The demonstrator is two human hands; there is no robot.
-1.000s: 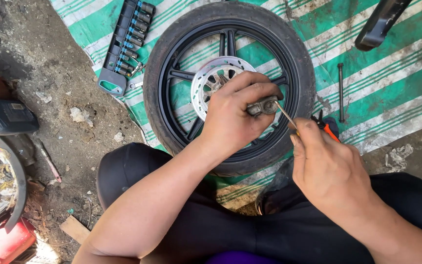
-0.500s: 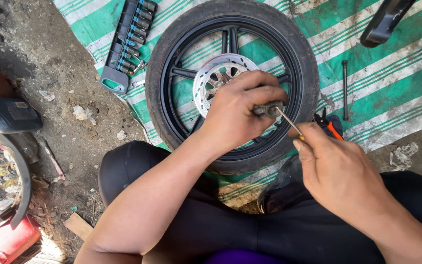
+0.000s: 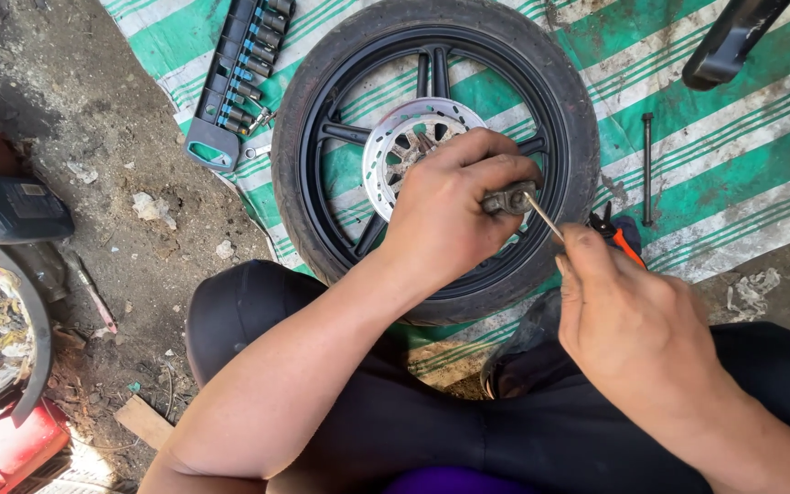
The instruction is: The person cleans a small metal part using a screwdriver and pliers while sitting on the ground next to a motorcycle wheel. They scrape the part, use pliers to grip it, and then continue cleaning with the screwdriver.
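wheel: black tyre and spokes; disc: silvery, rust-flecked
mat: green and white stripes
socket rack: dark grey, teal end
pliers: orange-handled

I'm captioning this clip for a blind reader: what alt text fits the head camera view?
A person's left hand holds a small grey metal part while the right hand pokes a thin metal rod into it, above a black motorcycle wheel lying flat on a green striped tarp. A socket set lies to the left.
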